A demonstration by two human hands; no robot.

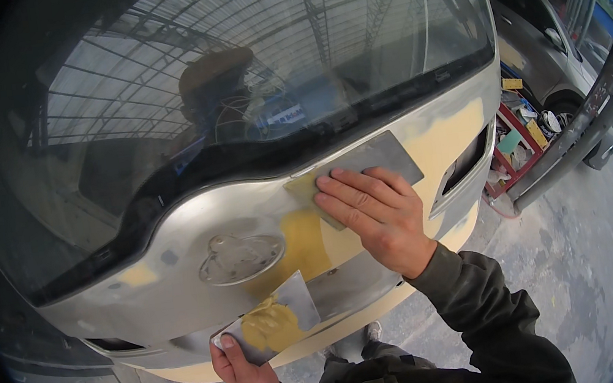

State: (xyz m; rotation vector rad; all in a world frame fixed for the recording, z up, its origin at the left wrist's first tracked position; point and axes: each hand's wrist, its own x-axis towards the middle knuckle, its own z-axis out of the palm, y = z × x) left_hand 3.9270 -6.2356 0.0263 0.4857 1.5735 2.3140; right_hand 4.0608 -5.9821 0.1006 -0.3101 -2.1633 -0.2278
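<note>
My right hand (378, 217) grips a wide grey putty spreader (392, 156), its fingers laid along the flat blade. The blade rests against the car's tailgate (175, 303), just below the rear window. Yellow filler smears the spreader's left end. In my left hand (248, 373), lower and to the left, is a thin grey putty plate (303, 304) pinched at its corner. A mound of yellow putty (271, 326) sits on that plate. Between the hands, a darker yellow patch (303, 241) coats the panel, next to an oval badge recess (242, 257).
The dark rear window (232, 86) reflects the roof and a person. Paler filler (452, 131) covers the tailgate's right side. Farther right stand a red cart (503, 160) with tools and supplies, thick grey pipes (569, 151) and another car (531, 26). My shoe (372, 330) shows below the bumper.
</note>
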